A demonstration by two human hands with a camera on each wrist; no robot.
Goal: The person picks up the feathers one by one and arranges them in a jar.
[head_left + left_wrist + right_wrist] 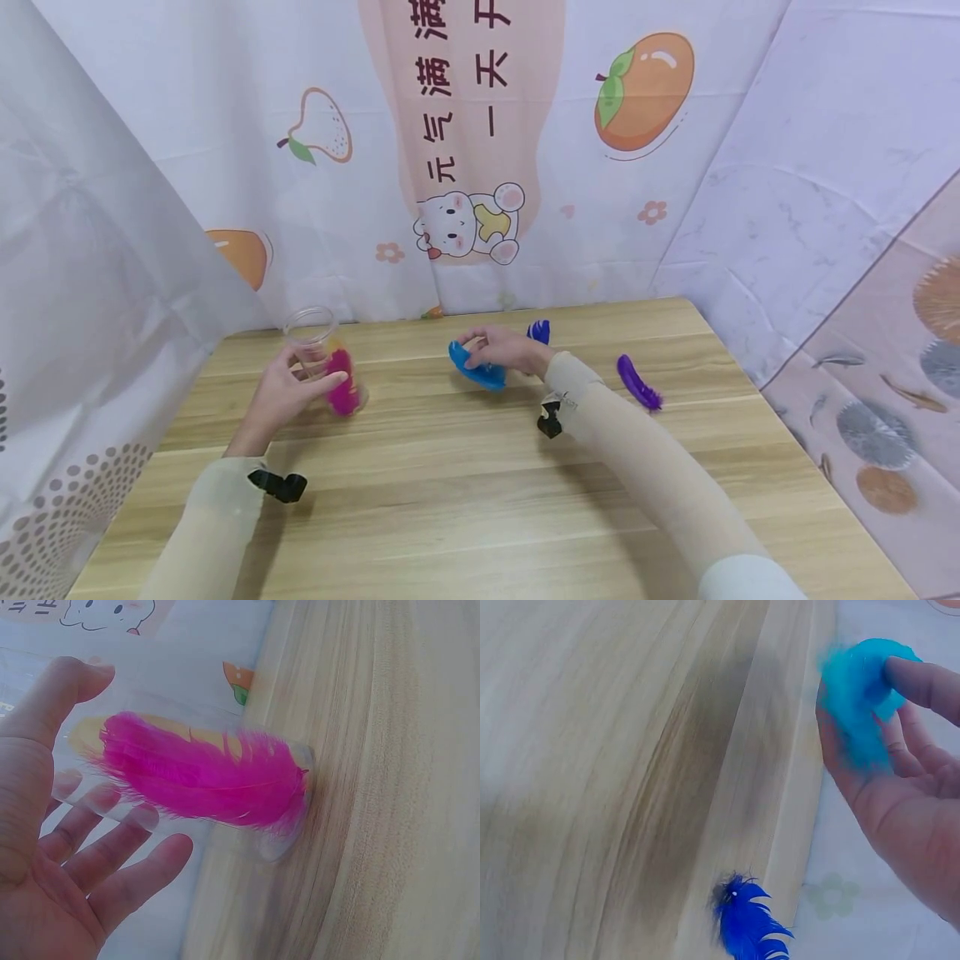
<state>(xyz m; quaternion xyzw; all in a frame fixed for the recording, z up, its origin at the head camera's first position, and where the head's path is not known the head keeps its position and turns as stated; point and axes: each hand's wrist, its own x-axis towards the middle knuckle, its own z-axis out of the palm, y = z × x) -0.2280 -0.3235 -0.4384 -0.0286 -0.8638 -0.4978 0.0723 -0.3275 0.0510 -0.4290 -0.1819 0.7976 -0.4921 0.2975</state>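
Observation:
A tall clear cup (311,321) stands on the table at the left, with a bright pink feather (202,772) and a yellow-orange one behind it inside. My left hand (288,387) holds the cup around its side, thumb on one side and fingers on the other. Above the middle of the table, my right hand (501,348) pinches a light blue feather (480,375) between thumb and fingers; the feather curves in the right wrist view. Behind the right wrist lies a dark blue feather (746,919), partly hidden in the head view.
A purple feather (639,383) lies on the wooden table (420,500), right of my right forearm. White printed cloth (337,208) hangs along the table's back edge, and more cloth borders both sides.

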